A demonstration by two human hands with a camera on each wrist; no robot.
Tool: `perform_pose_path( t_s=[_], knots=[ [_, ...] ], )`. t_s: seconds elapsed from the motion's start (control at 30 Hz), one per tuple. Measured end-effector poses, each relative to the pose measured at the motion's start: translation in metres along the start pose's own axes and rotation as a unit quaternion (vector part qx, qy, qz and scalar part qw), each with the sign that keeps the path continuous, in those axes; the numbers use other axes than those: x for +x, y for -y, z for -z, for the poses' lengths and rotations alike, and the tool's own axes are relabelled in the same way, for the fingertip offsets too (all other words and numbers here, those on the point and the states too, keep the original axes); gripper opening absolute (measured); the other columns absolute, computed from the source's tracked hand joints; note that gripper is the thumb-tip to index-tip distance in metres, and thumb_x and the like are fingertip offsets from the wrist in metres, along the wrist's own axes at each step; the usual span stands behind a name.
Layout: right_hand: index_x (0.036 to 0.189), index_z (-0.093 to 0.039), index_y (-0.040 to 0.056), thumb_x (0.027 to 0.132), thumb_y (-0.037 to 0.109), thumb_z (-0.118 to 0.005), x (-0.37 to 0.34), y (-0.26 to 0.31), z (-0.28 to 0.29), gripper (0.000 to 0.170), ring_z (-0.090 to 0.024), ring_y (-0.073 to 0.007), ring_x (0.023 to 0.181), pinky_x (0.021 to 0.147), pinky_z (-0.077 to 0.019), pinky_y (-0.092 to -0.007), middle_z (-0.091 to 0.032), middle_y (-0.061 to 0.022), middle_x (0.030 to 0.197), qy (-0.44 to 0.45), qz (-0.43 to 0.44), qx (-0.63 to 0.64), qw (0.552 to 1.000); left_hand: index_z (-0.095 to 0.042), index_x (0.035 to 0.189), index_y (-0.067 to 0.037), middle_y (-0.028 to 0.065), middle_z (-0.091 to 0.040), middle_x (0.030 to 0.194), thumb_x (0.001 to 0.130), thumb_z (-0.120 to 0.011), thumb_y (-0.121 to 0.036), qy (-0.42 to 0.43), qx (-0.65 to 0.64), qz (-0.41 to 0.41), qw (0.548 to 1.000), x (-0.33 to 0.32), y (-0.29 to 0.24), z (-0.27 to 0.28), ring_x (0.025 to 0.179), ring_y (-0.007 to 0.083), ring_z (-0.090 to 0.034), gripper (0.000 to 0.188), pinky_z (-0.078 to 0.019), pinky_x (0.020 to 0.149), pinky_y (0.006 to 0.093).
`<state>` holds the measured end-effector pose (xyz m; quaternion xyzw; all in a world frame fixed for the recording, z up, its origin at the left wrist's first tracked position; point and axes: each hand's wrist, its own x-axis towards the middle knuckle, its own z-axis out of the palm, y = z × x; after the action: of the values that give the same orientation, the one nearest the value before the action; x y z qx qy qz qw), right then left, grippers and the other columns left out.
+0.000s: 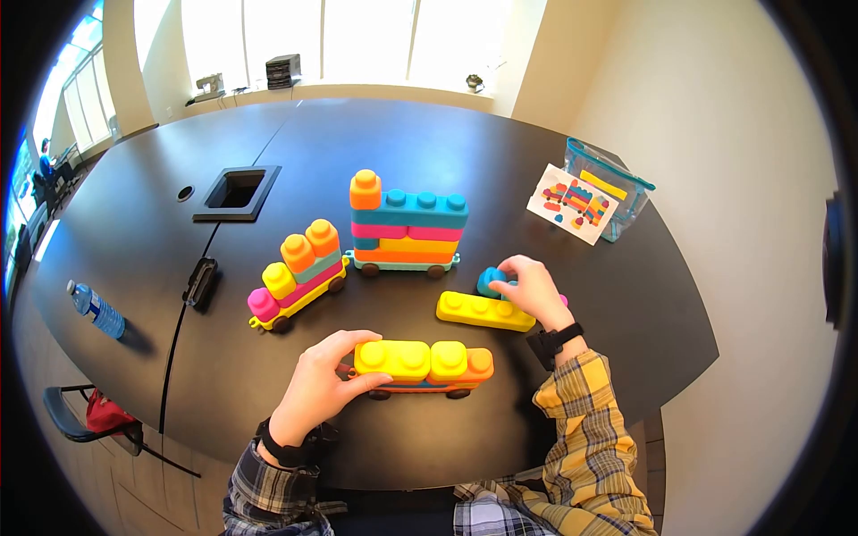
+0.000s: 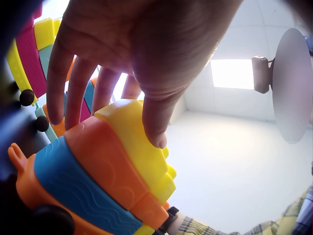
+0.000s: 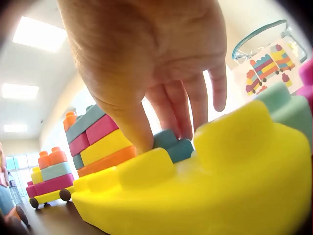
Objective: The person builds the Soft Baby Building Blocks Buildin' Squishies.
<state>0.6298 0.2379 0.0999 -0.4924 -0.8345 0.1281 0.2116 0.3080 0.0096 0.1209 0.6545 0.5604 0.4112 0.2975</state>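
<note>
My left hand (image 1: pixel 315 386) grips the yellow block (image 1: pixel 391 359) on top of a toy wagon near the table's front edge, thumb on the near side and fingers on the far side. Under it, in the left wrist view, lie an orange block (image 2: pixel 105 154), a blue block (image 2: pixel 83 181) and an orange wheeled base (image 2: pixel 29 183). My right hand (image 1: pixel 534 290) pinches a small blue block (image 1: pixel 488 280) between thumb and fingers, just behind a long yellow block (image 1: pixel 474 309). A pale green block (image 3: pixel 288 107) shows beyond the yellow one in the right wrist view.
A tall block wagon (image 1: pixel 407 241) stands mid-table, with a stepped wagon (image 1: pixel 302 290) left of it. At the back right, a picture card (image 1: pixel 572 204) leans on a clear pouch (image 1: pixel 630 201). A water bottle (image 1: pixel 96 310) and a square table recess (image 1: pixel 238 192) are to the left.
</note>
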Motion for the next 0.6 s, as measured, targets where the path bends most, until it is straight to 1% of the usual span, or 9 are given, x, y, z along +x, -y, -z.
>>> perform_pose_path(
  t_s=[0.03,0.07,0.13,0.17,0.2,0.3,0.33,0.4,0.6],
  knots=[
    [0.104,-0.074,0.0015,0.082,0.022,-0.084,-0.002,0.003,0.003,0.031,-0.075,-0.0308,0.092,0.086,-0.0590,-0.0390,-0.077,-0.0136,0.101,-0.062,0.017,0.050,0.997,-0.067,0.128,-0.005,0.0078,-0.071,0.120,0.082,-0.089,-0.013,0.000,-0.001,0.002,1.000,0.000,0.000,0.000,0.110,0.0211,-0.071,0.051,-0.0621,0.086,0.0331],
    [0.104,-0.074,0.0015,0.082,0.022,-0.084,-0.006,0.006,0.007,0.031,-0.075,-0.0308,0.092,0.086,-0.0590,-0.0390,-0.077,-0.0136,0.101,-0.061,0.017,0.050,0.997,-0.067,0.129,-0.005,0.0077,-0.071,0.120,0.082,-0.089,-0.013,0.001,-0.002,0.004,1.000,0.000,0.000,0.000,0.110,0.0212,-0.071,0.051,-0.0622,0.087,0.0331],
    [0.105,-0.072,0.0002,0.084,0.017,-0.083,-0.022,0.030,0.026,0.030,-0.076,-0.0256,0.096,0.088,-0.0587,-0.0360,-0.078,-0.0119,0.104,-0.090,0.060,0.192,0.975,-0.067,0.129,-0.005,0.0077,-0.071,0.121,0.082,-0.089,-0.013,0.001,-0.003,0.004,1.000,0.000,-0.001,0.000,0.110,0.0211,-0.071,0.051,-0.0622,0.087,0.0332],
    [0.108,-0.071,0.0004,0.085,0.016,-0.082,-0.035,0.044,0.037,0.029,-0.076,-0.0205,0.097,0.090,-0.0581,-0.0344,-0.079,-0.0104,0.107,-0.053,0.031,0.252,0.966,-0.067,0.129,-0.005,0.0077,-0.071,0.121,0.082,-0.089,-0.013,0.001,-0.005,0.003,1.000,0.000,-0.001,0.000,0.110,0.0211,-0.071,0.051,-0.0622,0.087,0.0332],
    [0.108,-0.071,0.0004,0.085,0.016,-0.082,-0.047,0.054,0.045,0.029,-0.076,-0.0205,0.097,0.090,-0.0581,-0.0344,-0.079,-0.0104,0.107,-0.053,0.031,0.252,0.966,-0.067,0.129,-0.005,0.0077,-0.071,0.121,0.082,-0.089,-0.013,0.001,-0.005,0.004,1.000,0.000,-0.001,0.000,0.110,0.0211,-0.071,0.051,-0.0622,0.087,0.0332],
    [0.111,-0.072,0.0018,0.087,0.014,-0.080,-0.076,0.076,0.064,0.028,-0.073,-0.0179,0.098,0.089,-0.0573,-0.0330,-0.077,-0.0090,0.107,0.016,0.074,0.265,0.961,-0.068,0.129,-0.006,0.0077,-0.072,0.120,0.082,-0.089,-0.012,0.002,-0.002,0.006,1.000,0.000,-0.002,0.000,0.111,0.0210,-0.071,0.051,-0.0621,0.087,0.0335],
    [0.114,-0.073,0.0023,0.087,0.014,-0.080,-0.082,0.074,0.061,0.030,-0.072,-0.0186,0.100,0.089,-0.0569,-0.0334,-0.076,-0.0089,0.110,0.022,0.085,0.275,0.957,-0.068,0.129,-0.006,0.0077,-0.072,0.120,0.082,-0.089,-0.012,0.001,-0.002,0.009,1.000,0.000,-0.004,0.000,0.111,0.0209,-0.071,0.052,-0.0621,0.087,0.0336],
    [0.116,-0.073,0.0025,0.086,0.015,-0.082,-0.091,0.079,0.063,0.034,-0.072,-0.0206,0.098,0.089,-0.0567,-0.0328,-0.076,-0.0099,0.111,0.025,0.123,0.221,0.967,-0.068,0.129,-0.006,0.0077,-0.072,0.119,0.082,-0.089,-0.012,0.001,-0.001,0.012,1.000,0.000,-0.004,0.000,0.111,0.0209,-0.071,0.052,-0.0620,0.087,0.0337],
    [0.119,-0.073,0.0031,0.087,0.016,-0.083,-0.104,0.094,0.043,0.035,-0.073,-0.0243,0.099,0.092,-0.0566,-0.0333,-0.076,-0.0118,0.114,0.029,0.144,0.229,0.962,-0.068,0.129,-0.007,0.0072,-0.072,0.118,0.081,-0.089,-0.011,-0.002,-0.008,0.012,1.000,0.000,-0.001,-0.001,0.111,0.0209,-0.070,0.052,-0.0617,0.087,0.0335]
  ],
)
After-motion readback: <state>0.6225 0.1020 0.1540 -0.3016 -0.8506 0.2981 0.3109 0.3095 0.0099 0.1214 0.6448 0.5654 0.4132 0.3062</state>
